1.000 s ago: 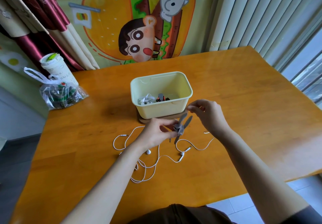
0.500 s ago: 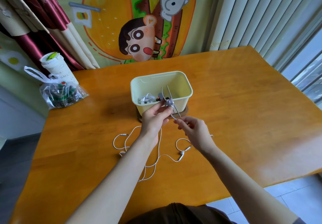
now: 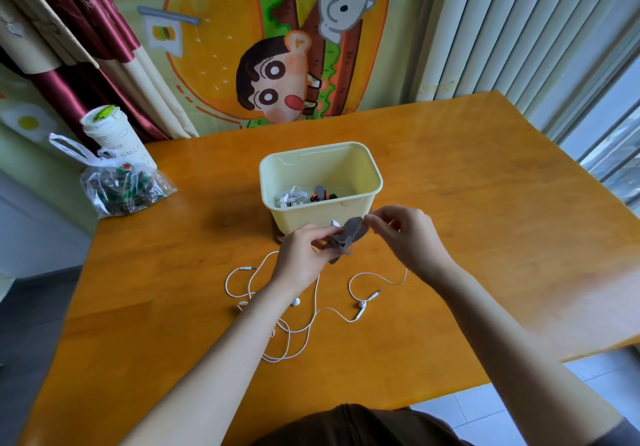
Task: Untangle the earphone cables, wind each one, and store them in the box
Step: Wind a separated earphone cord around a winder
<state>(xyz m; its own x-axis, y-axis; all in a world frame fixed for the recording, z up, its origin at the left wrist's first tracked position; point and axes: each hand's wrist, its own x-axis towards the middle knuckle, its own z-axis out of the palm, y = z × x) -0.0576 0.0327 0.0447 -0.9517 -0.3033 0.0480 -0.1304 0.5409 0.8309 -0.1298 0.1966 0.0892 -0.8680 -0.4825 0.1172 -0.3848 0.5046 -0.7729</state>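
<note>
The gray tie (image 3: pixel 349 234) on the wound bundle sits just in front of the box (image 3: pixel 301 215) now, not up at the rim like 0.5 s ago. The left hand (image 3: pixel 301 258) fingers pinch the bundle and the right hand (image 3: pixel 405 234) fingers pinch the tie's free end, so I'd guess it's being strapped, not stored yet. 1 loose white earphone (image 3: pixel 360 311) lies on the desk (image 3: pixel 485 203) by the left wrist. The box mouth is open right behind the hands, and there's more room to the right.

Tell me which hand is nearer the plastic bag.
Left. The left hand is right of the bag, before the box; the right hand is farther right, beyond the left.
</note>
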